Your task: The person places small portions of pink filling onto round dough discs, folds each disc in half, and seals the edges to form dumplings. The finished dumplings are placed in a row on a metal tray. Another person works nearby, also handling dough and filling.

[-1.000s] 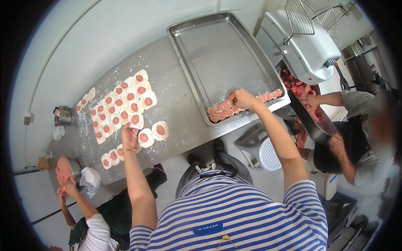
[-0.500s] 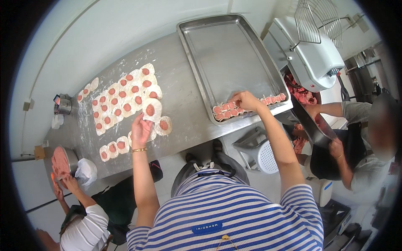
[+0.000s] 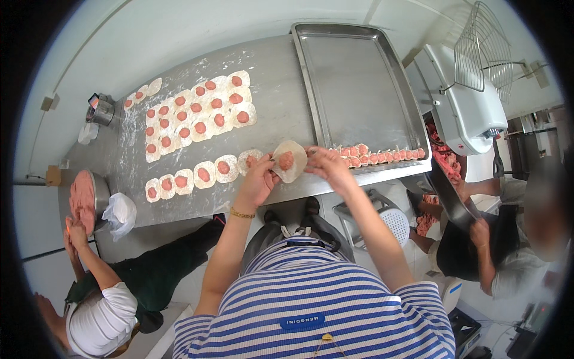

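Observation:
My left hand holds up a round dumpling wrapper with a lump of pink meat filling on it, just above the table's near edge. At the wrapper's right rim is my right hand, its fingers apart and their tips at the dough. Left of my hands runs a row of filled wrappers, and a larger block of filled wrappers lies behind it. Shaped dumplings stand in rows along the near side of a large metal tray on the right.
The steel table carries flour smears. A bowl of pink filling and a white plastic bag sit at the left by a co-worker. On the right, another person holds a metal pan beside a white machine and a stool.
My right hand has left the dumplings in the tray and come leftward to the wrapper. My left hand has brought the wrapper to the right, toward it. The whole view has shifted slightly.

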{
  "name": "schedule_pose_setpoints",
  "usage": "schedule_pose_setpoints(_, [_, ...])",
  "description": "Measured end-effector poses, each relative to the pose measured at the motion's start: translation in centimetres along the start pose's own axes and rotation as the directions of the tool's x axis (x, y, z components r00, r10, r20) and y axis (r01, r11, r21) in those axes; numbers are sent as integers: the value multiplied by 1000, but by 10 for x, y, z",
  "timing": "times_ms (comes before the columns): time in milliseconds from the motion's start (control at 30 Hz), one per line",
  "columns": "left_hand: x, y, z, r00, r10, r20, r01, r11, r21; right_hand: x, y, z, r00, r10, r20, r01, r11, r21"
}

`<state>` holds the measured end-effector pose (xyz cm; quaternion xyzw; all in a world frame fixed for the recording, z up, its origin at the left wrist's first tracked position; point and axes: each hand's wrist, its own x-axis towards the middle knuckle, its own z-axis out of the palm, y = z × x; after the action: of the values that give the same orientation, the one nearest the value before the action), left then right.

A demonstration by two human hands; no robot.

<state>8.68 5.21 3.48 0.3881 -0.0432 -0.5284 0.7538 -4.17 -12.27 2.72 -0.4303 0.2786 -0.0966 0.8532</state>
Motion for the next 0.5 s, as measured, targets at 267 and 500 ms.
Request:
schedule_pose_setpoints(267, [0, -64, -49, 937, 280, -210, 32, 529, 848, 8, 92, 0, 975, -11, -221, -72, 928, -366])
schedule_pose_setpoints(500, [-7, -82, -56, 930, 350, -113, -83, 498, 863, -6, 106, -9, 975, -223, -18, 190, 869, -457])
